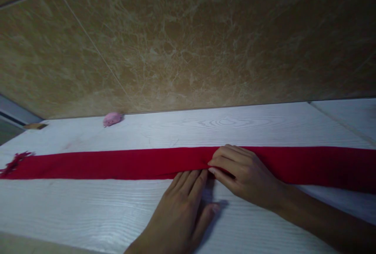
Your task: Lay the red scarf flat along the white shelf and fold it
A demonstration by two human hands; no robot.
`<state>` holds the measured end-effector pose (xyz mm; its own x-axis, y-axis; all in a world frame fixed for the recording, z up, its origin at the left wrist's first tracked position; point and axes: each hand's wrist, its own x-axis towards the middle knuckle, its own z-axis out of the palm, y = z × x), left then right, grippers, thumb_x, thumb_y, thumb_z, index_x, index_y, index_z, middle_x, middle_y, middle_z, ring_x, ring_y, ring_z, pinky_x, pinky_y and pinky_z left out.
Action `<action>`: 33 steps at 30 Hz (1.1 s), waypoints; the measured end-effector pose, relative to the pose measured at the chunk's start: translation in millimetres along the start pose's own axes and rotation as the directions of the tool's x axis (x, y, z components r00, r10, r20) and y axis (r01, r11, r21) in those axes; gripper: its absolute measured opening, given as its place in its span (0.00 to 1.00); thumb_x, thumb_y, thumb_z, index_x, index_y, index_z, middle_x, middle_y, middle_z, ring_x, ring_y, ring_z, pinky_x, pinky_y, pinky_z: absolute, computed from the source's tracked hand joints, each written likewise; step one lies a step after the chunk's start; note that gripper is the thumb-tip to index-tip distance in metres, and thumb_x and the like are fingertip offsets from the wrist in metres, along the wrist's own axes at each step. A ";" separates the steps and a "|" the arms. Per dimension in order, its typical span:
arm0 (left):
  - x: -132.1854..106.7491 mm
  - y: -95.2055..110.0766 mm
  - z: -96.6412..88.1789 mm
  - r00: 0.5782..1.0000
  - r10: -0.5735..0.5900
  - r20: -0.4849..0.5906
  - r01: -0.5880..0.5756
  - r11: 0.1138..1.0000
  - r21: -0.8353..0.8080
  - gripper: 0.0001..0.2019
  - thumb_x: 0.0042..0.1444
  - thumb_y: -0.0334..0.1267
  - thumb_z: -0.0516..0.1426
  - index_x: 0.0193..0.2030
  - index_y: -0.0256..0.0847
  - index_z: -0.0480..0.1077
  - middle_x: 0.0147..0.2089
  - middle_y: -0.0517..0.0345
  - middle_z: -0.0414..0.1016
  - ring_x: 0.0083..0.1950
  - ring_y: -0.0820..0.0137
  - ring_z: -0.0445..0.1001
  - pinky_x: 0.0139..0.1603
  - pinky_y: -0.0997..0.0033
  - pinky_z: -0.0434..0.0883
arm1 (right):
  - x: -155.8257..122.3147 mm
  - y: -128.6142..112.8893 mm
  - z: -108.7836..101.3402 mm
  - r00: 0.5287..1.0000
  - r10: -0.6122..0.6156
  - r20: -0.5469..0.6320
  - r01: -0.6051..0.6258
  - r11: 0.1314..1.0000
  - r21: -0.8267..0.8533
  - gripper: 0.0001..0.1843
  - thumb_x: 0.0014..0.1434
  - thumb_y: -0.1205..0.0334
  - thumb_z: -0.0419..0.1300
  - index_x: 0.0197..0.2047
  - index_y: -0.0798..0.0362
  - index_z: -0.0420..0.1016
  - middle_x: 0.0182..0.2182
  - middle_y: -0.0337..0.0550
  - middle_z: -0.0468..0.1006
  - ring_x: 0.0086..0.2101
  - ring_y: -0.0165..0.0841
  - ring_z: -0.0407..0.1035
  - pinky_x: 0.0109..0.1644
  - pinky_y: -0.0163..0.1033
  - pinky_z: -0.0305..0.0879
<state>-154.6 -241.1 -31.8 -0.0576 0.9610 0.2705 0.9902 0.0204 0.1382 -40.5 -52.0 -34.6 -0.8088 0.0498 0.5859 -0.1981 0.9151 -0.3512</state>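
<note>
A long red scarf (117, 164), folded into a narrow band, stretches across the white wood-grain table (88, 211) from left to right, with a fringe (14, 162) at its left end. My left hand (182, 211) lies flat on the table, fingers stretched out, fingertips touching the scarf's near edge. My right hand (243, 175) rests on the scarf just to the right, fingers curled and pinching the near edge of the fabric.
A small pink object (111, 119) lies at the table's far edge against the tan marbled wall (188, 42). A small brown item (35, 126) sits at the far left corner. The table's near edge runs along the bottom left.
</note>
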 end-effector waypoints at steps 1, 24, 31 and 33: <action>4.1 1.6 -0.3 0.999 -0.032 0.035 0.033 0.999 -0.022 0.24 0.69 0.48 0.55 0.65 0.34 0.65 0.59 0.42 0.77 0.57 0.54 0.76 0.57 0.47 0.77 | 0.3 -0.3 0.0 1.000 -0.004 0.001 0.004 1.000 0.007 0.06 0.70 0.67 0.58 0.39 0.54 0.75 0.36 0.42 0.77 0.39 0.35 0.69 0.44 0.42 0.65; -8.2 -31.1 -8.9 0.958 -0.274 0.085 0.269 0.961 0.067 0.20 0.70 0.56 0.50 0.54 0.45 0.73 0.53 0.50 0.79 0.54 0.51 0.76 0.55 0.41 0.69 | 0.2 17.4 -19.9 0.968 0.123 0.219 -0.129 0.992 0.010 0.24 0.76 0.51 0.47 0.67 0.49 0.69 0.68 0.49 0.66 0.68 0.39 0.57 0.75 0.61 0.44; -41.3 -70.6 -24.2 0.957 -0.286 0.038 0.280 0.953 0.118 0.23 0.70 0.56 0.49 0.53 0.42 0.74 0.52 0.47 0.80 0.53 0.53 0.78 0.52 0.49 0.75 | -13.5 50.3 -25.8 0.898 0.243 0.366 -0.210 0.969 -0.128 0.31 0.76 0.44 0.41 0.74 0.49 0.57 0.73 0.48 0.55 0.72 0.45 0.43 0.74 0.69 0.36; -54.1 -87.8 -31.6 0.953 -0.299 0.040 0.290 0.946 0.145 0.23 0.69 0.56 0.49 0.52 0.43 0.76 0.53 0.47 0.81 0.53 0.52 0.79 0.52 0.49 0.76 | -15.1 52.4 -25.1 0.900 0.240 0.363 -0.207 0.970 -0.130 0.31 0.76 0.44 0.41 0.74 0.48 0.57 0.73 0.47 0.55 0.72 0.44 0.44 0.75 0.68 0.36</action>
<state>-242.5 -303.6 -28.5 -0.3458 0.9213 0.1780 0.9383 0.3384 0.0712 -24.8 5.2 -43.5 -0.9767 0.1197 0.1783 0.0469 0.9290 -0.3671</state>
